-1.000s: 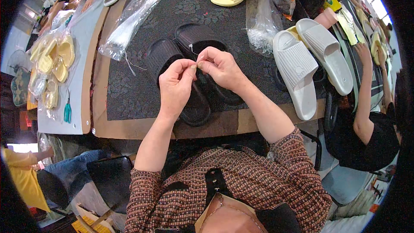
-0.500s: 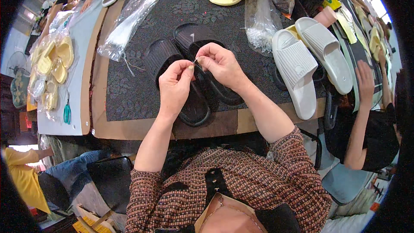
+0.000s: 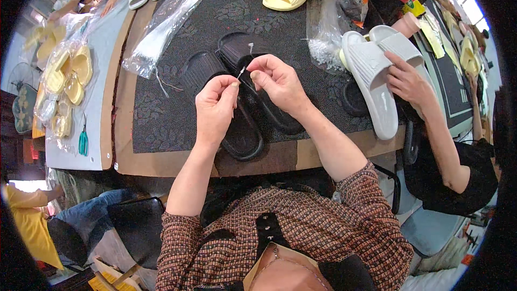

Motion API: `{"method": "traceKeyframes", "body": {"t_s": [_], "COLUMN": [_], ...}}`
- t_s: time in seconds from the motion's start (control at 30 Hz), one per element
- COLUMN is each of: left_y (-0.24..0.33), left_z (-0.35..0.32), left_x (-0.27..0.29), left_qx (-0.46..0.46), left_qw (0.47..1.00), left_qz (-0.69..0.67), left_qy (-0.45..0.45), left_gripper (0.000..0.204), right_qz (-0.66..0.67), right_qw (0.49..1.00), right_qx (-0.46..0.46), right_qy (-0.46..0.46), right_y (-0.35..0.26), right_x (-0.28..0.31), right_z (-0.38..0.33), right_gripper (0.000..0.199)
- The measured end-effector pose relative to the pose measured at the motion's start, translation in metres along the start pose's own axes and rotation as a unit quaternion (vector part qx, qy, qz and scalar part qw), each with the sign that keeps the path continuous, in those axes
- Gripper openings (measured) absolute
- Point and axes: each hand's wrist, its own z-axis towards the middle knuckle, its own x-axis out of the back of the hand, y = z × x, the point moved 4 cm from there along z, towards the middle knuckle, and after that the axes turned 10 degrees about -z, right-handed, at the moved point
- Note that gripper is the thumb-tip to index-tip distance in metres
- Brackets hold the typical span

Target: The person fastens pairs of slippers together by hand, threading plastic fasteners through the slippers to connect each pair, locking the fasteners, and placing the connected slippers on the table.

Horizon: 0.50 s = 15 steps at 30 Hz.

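left hand (image 3: 215, 109) pinching thin white plastic tie (image 3: 240, 72) | right hand (image 3: 277, 82) pinching its upper end | tie slants up-right over black rubber slippers (image 3: 237, 102)

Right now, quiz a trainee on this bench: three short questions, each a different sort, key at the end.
1. True or false: the left hand and right hand pinch a thin white tie between them above the black slides.
2. Multiple choice: the co-worker's hand at the right rests on A) yellow slides, B) white slides, C) the green snips.
3. Fill in: the clear bag of white ties lies to the ___ of the black slides.

Key: 1 true; 2 B; 3 left.
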Motion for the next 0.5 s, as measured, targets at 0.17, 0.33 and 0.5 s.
{"method": "traceKeyframes", "body": {"t_s": [0.17,0.33,0.5], "left_y": [0.009,0.006,0.020], "left_z": [0.000,0.001,0.014], "left_x": [-0.008,-0.005,0.028], "left_qx": [-0.105,-0.111,-0.153], "left_qw": [0.989,0.986,0.979], "left_qz": [0.098,0.123,0.119], "left_qy": [-0.020,-0.015,0.056], "left_gripper": [0.006,0.008,0.016], "right_qz": [-0.008,-0.023,0.121], "right_qw": [1.000,0.999,0.990], "right_qx": [0.015,0.038,-0.026], "right_qy": [-0.014,-0.001,0.070], "right_y": [-0.009,-0.007,-0.017], "right_x": [0.002,0.004,0.026], "right_z": [-0.001,-0.002,0.001], "right_gripper": [0.009,0.006,0.006]}}
